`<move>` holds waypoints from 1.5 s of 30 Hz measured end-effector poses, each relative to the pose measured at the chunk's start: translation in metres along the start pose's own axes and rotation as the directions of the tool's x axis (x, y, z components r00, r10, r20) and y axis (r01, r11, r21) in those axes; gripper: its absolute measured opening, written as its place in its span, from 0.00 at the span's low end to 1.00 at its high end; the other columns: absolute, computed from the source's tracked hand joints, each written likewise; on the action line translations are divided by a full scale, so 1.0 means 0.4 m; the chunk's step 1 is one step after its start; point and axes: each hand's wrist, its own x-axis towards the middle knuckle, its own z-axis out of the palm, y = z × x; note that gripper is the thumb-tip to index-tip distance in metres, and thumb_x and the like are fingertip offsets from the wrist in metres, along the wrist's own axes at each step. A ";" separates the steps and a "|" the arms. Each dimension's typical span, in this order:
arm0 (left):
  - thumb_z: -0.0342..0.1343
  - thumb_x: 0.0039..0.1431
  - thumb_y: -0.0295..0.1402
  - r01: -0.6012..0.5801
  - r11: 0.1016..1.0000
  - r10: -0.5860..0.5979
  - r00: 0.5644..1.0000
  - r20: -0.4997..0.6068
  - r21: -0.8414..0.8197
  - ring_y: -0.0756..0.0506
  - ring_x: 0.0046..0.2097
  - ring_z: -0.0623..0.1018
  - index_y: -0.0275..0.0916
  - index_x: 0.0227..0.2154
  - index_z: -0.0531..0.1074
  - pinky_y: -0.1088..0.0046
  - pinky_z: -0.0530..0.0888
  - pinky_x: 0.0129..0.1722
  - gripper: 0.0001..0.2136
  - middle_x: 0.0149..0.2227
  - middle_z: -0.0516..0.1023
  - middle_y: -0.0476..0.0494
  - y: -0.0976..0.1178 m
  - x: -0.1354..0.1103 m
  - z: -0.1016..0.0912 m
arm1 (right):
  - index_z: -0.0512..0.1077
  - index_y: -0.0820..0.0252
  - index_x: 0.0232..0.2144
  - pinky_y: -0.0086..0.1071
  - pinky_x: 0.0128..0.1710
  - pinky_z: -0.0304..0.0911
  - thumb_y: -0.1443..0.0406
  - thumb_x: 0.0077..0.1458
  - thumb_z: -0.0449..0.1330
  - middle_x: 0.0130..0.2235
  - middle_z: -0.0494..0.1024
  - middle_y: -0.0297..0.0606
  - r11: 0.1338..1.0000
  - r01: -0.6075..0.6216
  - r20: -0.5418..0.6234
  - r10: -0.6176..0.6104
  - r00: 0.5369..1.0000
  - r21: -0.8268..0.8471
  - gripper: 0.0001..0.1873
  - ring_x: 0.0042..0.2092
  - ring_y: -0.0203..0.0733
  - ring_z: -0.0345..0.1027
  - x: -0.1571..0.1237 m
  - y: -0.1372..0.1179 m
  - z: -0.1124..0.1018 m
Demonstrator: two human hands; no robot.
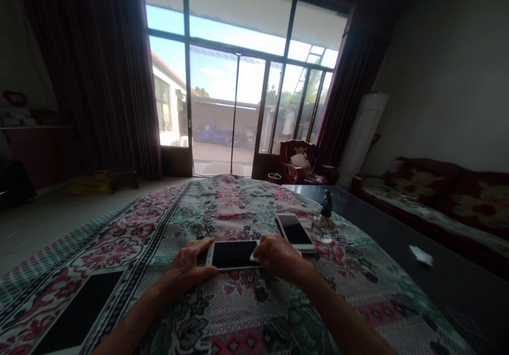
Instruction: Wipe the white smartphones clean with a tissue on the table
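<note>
Left hand (190,268) is cupped around the left short end of a white phone (233,254), thumb on the near edge and fingers curled over the far edge. Right hand (278,256) lies with bent fingers over the phone's right end; whether it grips the phone or only presses down on it cannot be told.

The phone lies flat and face up near the middle of the tabletop, directly in front of the person. Its long axis runs left to right, one short end under each hand. It is a thin slab with rounded corners, a white rim and glossy dark glass.

Under it is a cloth (246,318) with a matte, woven look, printed with red, green and black flowers. A second white phone (295,232) lies just beyond the right hand, its long axis pointing away. A larger dark screen (79,312) lies flat at the near left.
</note>
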 end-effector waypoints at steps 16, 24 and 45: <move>0.61 0.44 0.43 0.032 0.999 -0.032 0.998 0.055 0.001 0.35 0.59 0.69 0.36 0.57 0.68 0.62 0.65 0.58 0.35 0.57 0.72 0.37 0.017 0.000 -0.013 | 0.77 0.57 0.35 0.29 0.36 0.56 0.70 0.59 0.50 0.40 0.74 0.39 0.993 0.052 -0.138 -0.067 0.988 -0.110 0.15 0.40 0.39 0.66 0.058 -0.014 0.073; 0.62 0.44 0.42 -0.002 1.000 0.003 0.999 0.049 -0.002 0.36 0.59 0.69 0.34 0.57 0.67 0.63 0.65 0.58 0.35 0.57 0.72 0.35 0.011 0.000 -0.007 | 0.77 0.56 0.38 0.27 0.38 0.56 0.72 0.59 0.50 0.40 0.73 0.37 0.986 0.165 -0.122 -0.168 0.978 -0.032 0.16 0.40 0.37 0.66 -0.045 -0.026 0.081; 0.62 0.43 0.42 -0.003 1.000 0.003 1.000 0.028 0.019 0.37 0.60 0.68 0.41 0.57 0.67 0.63 0.64 0.59 0.34 0.58 0.71 0.41 -0.006 0.004 0.003 | 0.76 0.55 0.40 0.28 0.41 0.57 0.71 0.60 0.49 0.42 0.72 0.38 0.980 0.194 -0.121 -0.199 0.973 -0.048 0.16 0.43 0.38 0.64 -0.004 -0.049 0.087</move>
